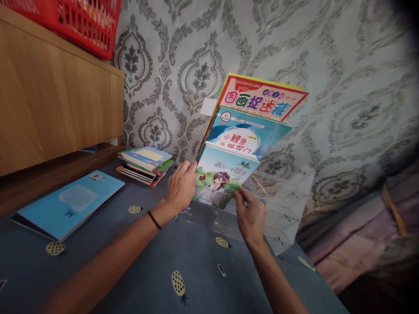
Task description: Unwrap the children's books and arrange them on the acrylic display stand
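Note:
A small picture-cover book [218, 181] with a drawn figure on green leans at the front of a clear acrylic book rack [288, 205]. My left hand [181, 185] closes on its left edge, and my right hand [250, 211] pinches its lower right corner. Behind it, higher up, stands a teal book [268, 135] with a blue and white emblem. At the back rises a larger red-bordered book [262, 98] with colourful lettering, and a yellow edge shows behind that one. The rack's lower front lies partly behind my hands.
A blue book [75, 200] lies flat at the left. Several stacked books [147, 159] sit by the patterned wall [199, 74]. A wooden cabinet [62, 96] carries a red plastic basket [94, 26]. Pinkish fabric [356, 244] hangs beyond the right edge of the dark tablecloth [137, 270].

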`<state>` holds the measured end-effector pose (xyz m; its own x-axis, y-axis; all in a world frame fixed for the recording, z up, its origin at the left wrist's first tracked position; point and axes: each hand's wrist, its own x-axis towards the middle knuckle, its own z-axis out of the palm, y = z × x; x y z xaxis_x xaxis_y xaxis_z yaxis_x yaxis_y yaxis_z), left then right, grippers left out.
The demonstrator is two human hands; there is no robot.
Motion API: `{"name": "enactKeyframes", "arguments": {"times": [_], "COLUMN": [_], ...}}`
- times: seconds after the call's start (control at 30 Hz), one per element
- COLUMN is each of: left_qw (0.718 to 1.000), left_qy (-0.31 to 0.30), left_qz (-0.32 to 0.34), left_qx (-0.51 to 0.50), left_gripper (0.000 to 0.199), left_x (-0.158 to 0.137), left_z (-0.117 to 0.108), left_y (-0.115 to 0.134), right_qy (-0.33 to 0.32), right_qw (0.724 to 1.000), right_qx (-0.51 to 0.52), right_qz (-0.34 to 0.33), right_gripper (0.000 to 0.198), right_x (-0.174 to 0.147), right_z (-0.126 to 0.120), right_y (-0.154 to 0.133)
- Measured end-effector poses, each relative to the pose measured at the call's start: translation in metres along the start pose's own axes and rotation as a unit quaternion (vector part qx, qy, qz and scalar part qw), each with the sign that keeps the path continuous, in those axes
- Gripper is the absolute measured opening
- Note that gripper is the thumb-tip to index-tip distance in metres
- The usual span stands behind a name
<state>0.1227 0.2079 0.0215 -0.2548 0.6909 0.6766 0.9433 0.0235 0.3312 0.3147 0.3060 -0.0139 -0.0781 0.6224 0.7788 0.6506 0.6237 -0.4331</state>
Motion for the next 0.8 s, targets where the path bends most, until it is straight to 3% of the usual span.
{"name": "enactKeyframes", "arguments": {"times": [0.2,0.43,0.6,0.8], "left_qw": [1.0,0.999,0.999,0.999], "left_qy": [-0.003,0.009,-0.005,-0.015], "left_qz": [0.001,0.001,-0.005,0.003], "left_qx": [0.022,0.037,0.045,0.028], "left_gripper": [0.033,0.034,0.035,0.035], "left_x": [-0.0008,-0.0022,-0.0014,-0.0003], "left_z": [0.0001,0.0033,0.0029,-0.0003], "left_y": [0.0005,-0.0005,0.0002,-0.0035], "right_qy": [-0.017,-0.033,-0.007,-0.037], "right_qw": [1.0,0.996,0.998,0.999], "right_qx": [0.0,-0.068,-0.045,-0.007], "right_qz": [-0.009,-0.052,-0.04,-0.014], "right_gripper": [0.048,0.047,0.047,0.047], "right_x": [-0.0009,-0.0003,-0.0013,0.0011], "right_z": [0.0003,-0.0035,-0.0007,-0.0013], "right_y": [0.0039,0.0008,0.0044,0.0074]}}
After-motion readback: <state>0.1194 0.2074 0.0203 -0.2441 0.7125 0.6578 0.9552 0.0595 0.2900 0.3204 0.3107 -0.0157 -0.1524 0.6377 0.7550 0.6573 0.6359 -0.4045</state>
